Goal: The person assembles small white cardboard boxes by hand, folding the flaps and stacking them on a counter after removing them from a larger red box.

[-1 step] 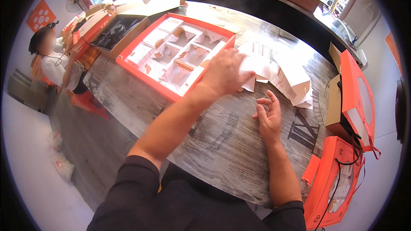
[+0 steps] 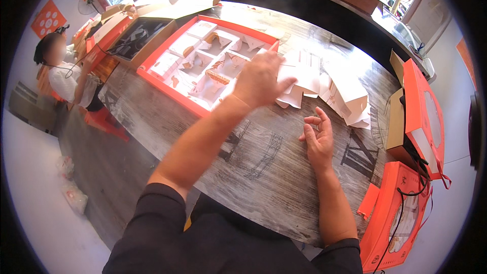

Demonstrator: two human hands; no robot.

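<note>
My left hand (image 2: 259,80) reaches over the right rim of a shallow red box (image 2: 175,99), back up, thumb out to the side and the fingers stretched out. Its fingertips are partly hidden against the bright card behind. In the box, white card dividers (image 2: 202,56) with printed patterns form several compartments, and small white boxes (image 2: 165,64) fill some on the left side. My right hand (image 2: 318,142) hovers over the table, fingers loosely bent and apart, holding nothing. Beyond both hands lie white folded card pieces (image 2: 303,73), with another folded card piece (image 2: 347,99) to the right.
Red gift boxes (image 2: 423,122) with cords stand at the table's right edge, one red box (image 2: 398,218) nearer me. An open cardboard box (image 2: 143,38) with dark contents sits at the far left. Another person (image 2: 68,73) stands on the left, handling a red box.
My left hand has shifted slightly left and away from me, further over the box's rim. My right hand has stayed in place.
</note>
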